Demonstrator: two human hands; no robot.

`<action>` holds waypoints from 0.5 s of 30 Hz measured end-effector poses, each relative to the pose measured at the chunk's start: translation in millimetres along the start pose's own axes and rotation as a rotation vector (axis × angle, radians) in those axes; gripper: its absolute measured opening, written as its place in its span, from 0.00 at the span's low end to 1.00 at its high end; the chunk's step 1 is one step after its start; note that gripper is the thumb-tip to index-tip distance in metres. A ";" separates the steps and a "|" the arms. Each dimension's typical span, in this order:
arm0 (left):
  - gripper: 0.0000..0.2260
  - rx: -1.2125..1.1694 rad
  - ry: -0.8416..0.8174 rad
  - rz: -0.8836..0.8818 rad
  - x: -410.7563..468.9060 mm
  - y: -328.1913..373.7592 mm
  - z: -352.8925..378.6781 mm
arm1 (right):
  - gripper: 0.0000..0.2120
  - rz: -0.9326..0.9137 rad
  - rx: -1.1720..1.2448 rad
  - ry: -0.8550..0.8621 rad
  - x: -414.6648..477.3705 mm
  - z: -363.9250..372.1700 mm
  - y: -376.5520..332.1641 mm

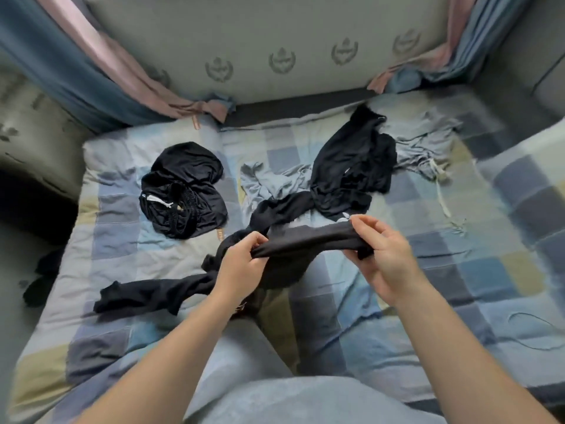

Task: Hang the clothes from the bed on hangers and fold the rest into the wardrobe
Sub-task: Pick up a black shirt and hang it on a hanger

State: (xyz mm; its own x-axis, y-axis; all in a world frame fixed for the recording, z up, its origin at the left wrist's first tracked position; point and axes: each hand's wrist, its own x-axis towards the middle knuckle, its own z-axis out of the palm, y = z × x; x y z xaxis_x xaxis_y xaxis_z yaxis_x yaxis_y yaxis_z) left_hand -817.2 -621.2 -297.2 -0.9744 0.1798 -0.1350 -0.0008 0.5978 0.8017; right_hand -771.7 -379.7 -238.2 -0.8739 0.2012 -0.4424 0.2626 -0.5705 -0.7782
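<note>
A long black garment (pixel 305 243) is stretched between my two hands above the checked bedspread (pixel 458 270). My left hand (pixel 241 267) pinches its bunched edge, and my right hand (pixel 382 255) grips the other end. One dark leg or sleeve of it trails down to the left across the bed (pixel 146 295), another runs back toward a black heap (pixel 351 169). Black shorts with a white drawstring (pixel 186 191) lie crumpled at the left. A pale blue-grey garment with cords (pixel 425 145) is spread at the back right, partly under the black heap.
A grey padded headboard (pixel 275 41) stands behind the bed, with blue and pink curtains (pixel 101 65) bunched at both corners. My knees in light trousers (pixel 244 362) rest on the bed. The floor drops away dark at the left (pixel 30 209).
</note>
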 end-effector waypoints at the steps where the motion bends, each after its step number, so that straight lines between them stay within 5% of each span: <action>1: 0.14 -0.035 0.051 0.025 -9.5 18.2 0.1 | 0.06 -0.006 0.002 -0.054 -12.7 -9.7 -14.5; 8: 0.13 -0.322 0.242 0.110 -61.9 110.3 -30.7 | 0.30 -0.168 -0.469 -0.286 -95.2 -14.4 -98.3; 12: 0.14 -0.405 0.231 0.088 -92.8 121.4 -60.0 | 0.24 -0.217 -0.654 -0.354 -138.6 18.8 -114.9; 15: 0.14 -0.422 0.193 0.131 -109.2 114.2 -84.0 | 0.12 -0.373 -0.800 -0.237 -167.8 50.4 -113.4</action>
State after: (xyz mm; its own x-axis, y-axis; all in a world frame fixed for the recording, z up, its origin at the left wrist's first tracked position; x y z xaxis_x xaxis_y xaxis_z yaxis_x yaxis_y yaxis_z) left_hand -729.8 -638.2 -142.0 -0.9963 0.0603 0.0610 0.0721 0.2031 0.9765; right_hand -675.4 -388.9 -53.2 -0.9969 0.0426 -0.0663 0.0746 0.2390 -0.9682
